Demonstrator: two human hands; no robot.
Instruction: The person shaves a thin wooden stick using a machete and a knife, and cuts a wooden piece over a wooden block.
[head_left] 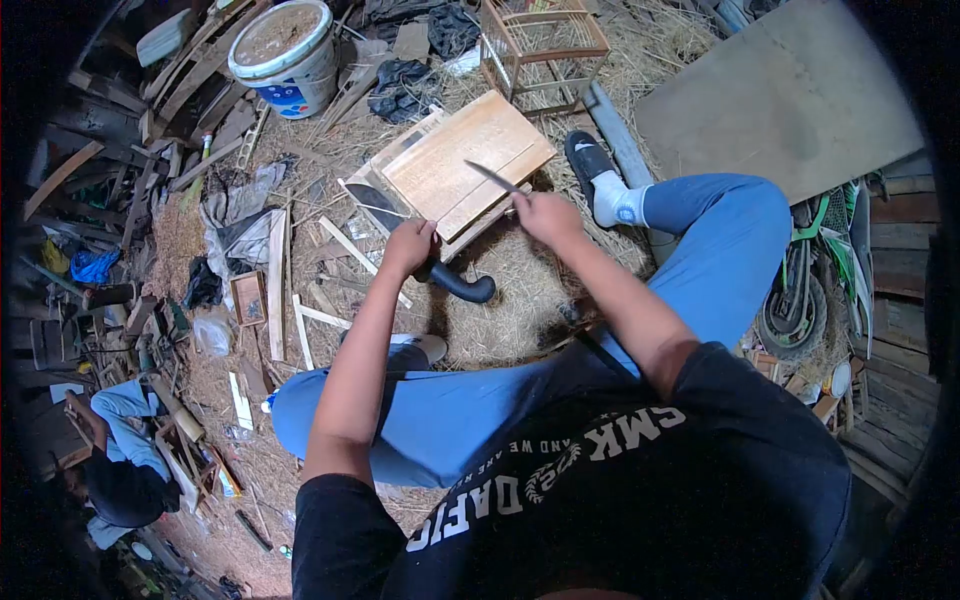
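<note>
My right hand (550,218) is closed around a knife (492,177), its dark blade pointing up and left over a pale wooden board (470,160). At the board's near left corner, my left hand (408,246) is closed in a pinch. A thin pale strip (385,207) runs from its fingers toward the upper left. Right beside this hand lies a saw with a curved black handle (462,283); its blade (372,205) rests along the board's left side. Part of the saw is hidden by my left hand.
Beyond the board stands a wooden frame like a small cage (545,50). A white bucket (285,60) is at the back left. Wood strips (277,285) and straw cover the floor. A large flat panel (780,90) lies right. Another person (125,450) sits at lower left.
</note>
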